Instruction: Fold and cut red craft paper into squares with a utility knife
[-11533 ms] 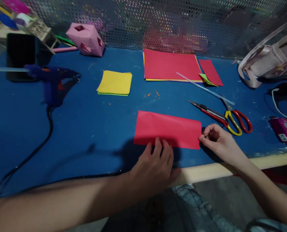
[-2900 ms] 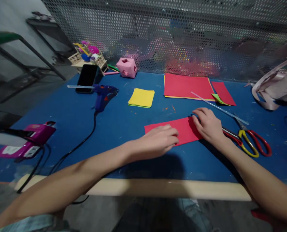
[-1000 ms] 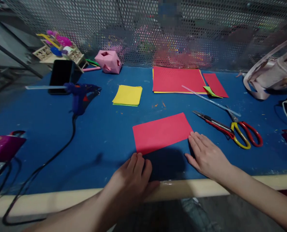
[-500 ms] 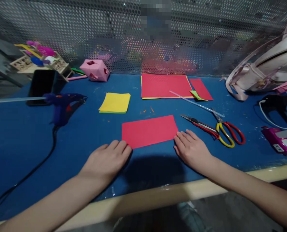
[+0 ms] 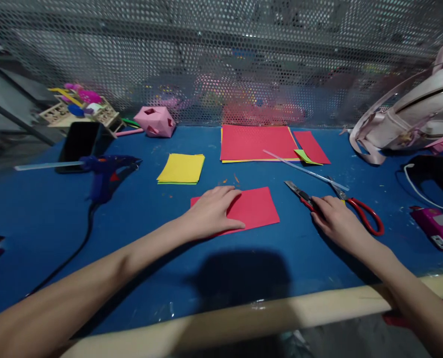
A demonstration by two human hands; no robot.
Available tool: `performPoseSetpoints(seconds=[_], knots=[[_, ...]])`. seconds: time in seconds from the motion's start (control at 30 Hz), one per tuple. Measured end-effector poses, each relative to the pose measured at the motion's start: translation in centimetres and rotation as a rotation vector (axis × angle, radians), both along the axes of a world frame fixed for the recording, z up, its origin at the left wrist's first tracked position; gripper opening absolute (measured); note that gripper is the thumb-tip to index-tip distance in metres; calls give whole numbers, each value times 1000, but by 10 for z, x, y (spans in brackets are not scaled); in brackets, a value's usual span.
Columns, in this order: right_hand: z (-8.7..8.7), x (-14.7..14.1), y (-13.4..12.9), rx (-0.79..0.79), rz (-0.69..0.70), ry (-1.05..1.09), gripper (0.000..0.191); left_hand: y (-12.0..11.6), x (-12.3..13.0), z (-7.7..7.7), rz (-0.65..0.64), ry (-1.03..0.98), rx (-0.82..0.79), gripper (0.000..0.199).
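Note:
My left hand (image 5: 212, 213) lies spread over the left half of a folded-looking red sheet of paper (image 5: 260, 206), thumb apart from the fingers. On the right, my right hand (image 5: 336, 221) has its fingers round the red handle of a utility knife (image 5: 300, 193), whose blade points away to the upper left. Scissors (image 5: 366, 215) lie partly beneath that hand; one red loop shows and most of the yellow one is hidden.
A stack of yellow paper squares (image 5: 182, 168), a stack of red sheets (image 5: 258, 143), a red strip (image 5: 312, 147) and a clear glue stick (image 5: 307, 170) lie further back. To the left is a blue glue gun (image 5: 104, 176) with its cord, near a black phone (image 5: 81, 146).
My left hand has moved up and right onto the red paper and spread out. My right hand has left the paper's right corner and taken hold of the utility knife.

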State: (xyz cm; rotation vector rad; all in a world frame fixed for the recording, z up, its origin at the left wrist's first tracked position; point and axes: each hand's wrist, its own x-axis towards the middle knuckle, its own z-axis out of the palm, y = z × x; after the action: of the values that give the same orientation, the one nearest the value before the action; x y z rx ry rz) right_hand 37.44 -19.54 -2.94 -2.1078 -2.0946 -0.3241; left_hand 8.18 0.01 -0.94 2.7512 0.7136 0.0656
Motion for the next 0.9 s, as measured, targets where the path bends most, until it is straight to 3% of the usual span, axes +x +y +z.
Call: performPoseSetpoints(seconds=[0.53, 0.7, 0.9], knots=[[17, -37, 1, 62, 132, 371, 36, -1, -4, -23, 35, -173, 4, 70], [21, -43, -5, 159, 182, 272, 42, 0, 2, -27, 54, -267, -51, 71], [22, -45, -6, 237, 274, 39, 43, -1, 2, -28, 62, -360, -47, 56]])
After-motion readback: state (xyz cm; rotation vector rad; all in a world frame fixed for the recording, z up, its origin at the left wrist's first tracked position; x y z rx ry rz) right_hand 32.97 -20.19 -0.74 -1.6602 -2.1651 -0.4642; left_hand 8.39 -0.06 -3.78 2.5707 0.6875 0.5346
